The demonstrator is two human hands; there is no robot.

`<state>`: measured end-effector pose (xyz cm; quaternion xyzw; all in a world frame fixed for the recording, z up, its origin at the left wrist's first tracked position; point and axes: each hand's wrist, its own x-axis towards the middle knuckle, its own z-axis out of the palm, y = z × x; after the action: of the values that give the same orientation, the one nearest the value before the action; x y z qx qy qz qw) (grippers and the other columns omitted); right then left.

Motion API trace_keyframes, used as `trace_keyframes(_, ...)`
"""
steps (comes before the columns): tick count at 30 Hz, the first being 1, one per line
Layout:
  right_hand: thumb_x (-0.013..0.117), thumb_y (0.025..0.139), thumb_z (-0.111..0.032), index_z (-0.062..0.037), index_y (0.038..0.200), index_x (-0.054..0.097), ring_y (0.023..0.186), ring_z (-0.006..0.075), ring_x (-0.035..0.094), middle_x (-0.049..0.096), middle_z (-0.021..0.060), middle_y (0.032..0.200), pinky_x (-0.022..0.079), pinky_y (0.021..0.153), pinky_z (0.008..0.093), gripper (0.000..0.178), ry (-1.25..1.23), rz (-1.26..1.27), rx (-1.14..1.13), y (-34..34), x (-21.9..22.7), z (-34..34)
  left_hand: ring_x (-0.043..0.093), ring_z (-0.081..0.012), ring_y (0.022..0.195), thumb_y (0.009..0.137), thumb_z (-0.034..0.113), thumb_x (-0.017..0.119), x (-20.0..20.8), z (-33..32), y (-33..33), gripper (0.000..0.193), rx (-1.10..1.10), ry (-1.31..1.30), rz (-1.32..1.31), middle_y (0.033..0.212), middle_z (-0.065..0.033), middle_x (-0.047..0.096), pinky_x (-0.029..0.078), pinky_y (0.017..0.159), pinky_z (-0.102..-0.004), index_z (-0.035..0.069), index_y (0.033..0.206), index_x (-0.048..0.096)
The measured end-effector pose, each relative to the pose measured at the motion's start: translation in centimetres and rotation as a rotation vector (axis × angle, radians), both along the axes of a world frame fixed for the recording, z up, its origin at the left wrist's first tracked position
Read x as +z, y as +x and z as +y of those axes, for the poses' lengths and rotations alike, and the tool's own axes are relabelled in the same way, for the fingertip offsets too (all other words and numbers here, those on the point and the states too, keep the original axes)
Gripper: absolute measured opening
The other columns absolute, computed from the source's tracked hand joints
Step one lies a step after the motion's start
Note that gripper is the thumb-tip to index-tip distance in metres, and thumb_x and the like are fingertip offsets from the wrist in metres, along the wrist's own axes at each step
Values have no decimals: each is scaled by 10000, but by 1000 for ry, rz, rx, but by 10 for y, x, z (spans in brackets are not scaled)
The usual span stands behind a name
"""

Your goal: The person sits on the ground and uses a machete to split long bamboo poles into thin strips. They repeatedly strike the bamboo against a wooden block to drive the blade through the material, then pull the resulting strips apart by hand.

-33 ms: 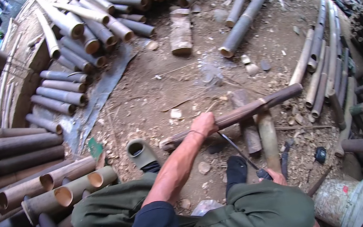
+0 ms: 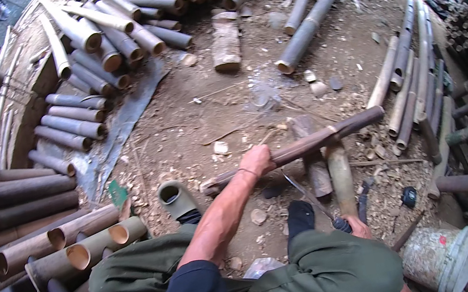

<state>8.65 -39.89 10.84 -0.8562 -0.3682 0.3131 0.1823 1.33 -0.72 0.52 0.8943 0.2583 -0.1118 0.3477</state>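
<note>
Left hand point(image 2: 257, 161) clamped on a bamboo pole point(image 2: 303, 146), right hand point(image 2: 358, 226) closed on a knife point(image 2: 308, 195).

Nothing has shifted between the two views: same grip, same pole, laid across a stub point(image 2: 313, 160) on the dirt in front of the knees, so the cutting looks held at the same spot. Going left to right: dark long poles and cut tubes point(image 2: 85, 241) with pale open ends crowd the left knee; a green boot point(image 2: 173, 199) stands just beside the pole's near end; the blade slants up from the right hand toward the pole's underside; a thicker bamboo piece point(image 2: 341, 177) lies near the blade; a white bucket point(image 2: 442, 259) sits by the right knee. More poles point(image 2: 404, 78) fan out beyond, and chips litter the ground.
</note>
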Motion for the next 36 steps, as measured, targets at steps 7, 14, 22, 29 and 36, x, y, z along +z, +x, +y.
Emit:
trace_keyframes(7,761,773,-198,-90,1170,486,933,422,582,513,174,1054,487,736,517,495,-39,-329,-240,2,-1,-1,681,-383,852,751,293,750,8,2,-18,306,-17,13,38,875,-226,692,540,769,-462,56,944,728)
trace_keyframes(14,769,784,-307,-52,1199,487,923,463,621,568,209,1095,518,749,497,563,-49,-315,-252,18,-26,39,674,-400,852,748,277,766,15,-5,-43,322,23,59,25,888,-235,689,534,755,-479,62,983,720)
trace_keyframes(22,787,753,-332,17,1032,577,769,315,700,697,170,827,539,700,451,494,-89,488,-421,23,-23,70,680,-392,873,735,281,778,25,-7,-39,314,90,36,33,901,-223,698,547,771,-474,69,962,728)
trace_keyframes(29,765,767,-232,-17,1014,584,726,369,696,682,211,760,538,632,440,374,-7,-162,-321,13,-38,79,684,-387,873,726,291,776,19,-2,-35,340,111,47,58,910,-222,701,550,785,-465,80,990,737)
trace_keyframes(36,779,810,-133,-5,1016,555,476,102,555,578,16,643,431,403,264,331,136,746,-426,71,-37,38,689,-385,838,720,299,769,23,1,-33,335,103,32,18,877,-212,704,556,769,-461,80,972,741)
